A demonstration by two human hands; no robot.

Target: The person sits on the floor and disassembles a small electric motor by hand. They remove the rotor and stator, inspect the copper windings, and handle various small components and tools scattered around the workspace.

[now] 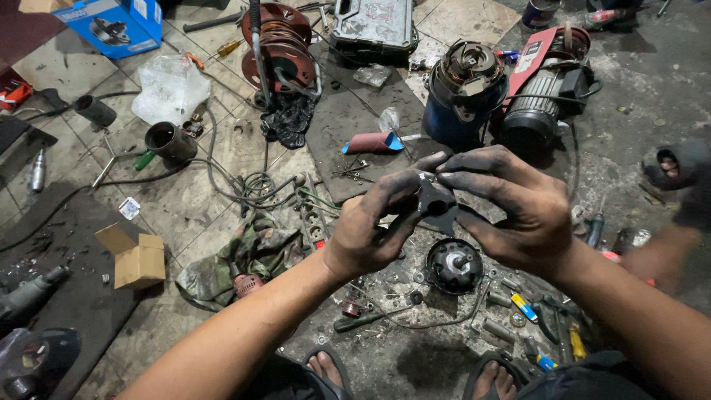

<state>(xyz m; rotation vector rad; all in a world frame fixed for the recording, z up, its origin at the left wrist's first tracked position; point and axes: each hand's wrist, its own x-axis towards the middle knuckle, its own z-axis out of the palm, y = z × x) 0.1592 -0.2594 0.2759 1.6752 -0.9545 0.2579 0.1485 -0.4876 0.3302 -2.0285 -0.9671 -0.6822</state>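
Cluttered floor (185,215); black part (435,201) in two-hand grip: left hand (370,230), right hand (511,207).

1. A repair workshop, with the work done low on a grimy tiled floor (222,148).
2. Opened electric motors (463,85) and a red winch unit (544,81) stand among loose screws and cables.
3. A tool case (374,26), a cable reel (278,44), screwdrivers (370,318) and a power strip (315,226) lie scattered.
4. Grease-blackened hands (378,222) fit such work.
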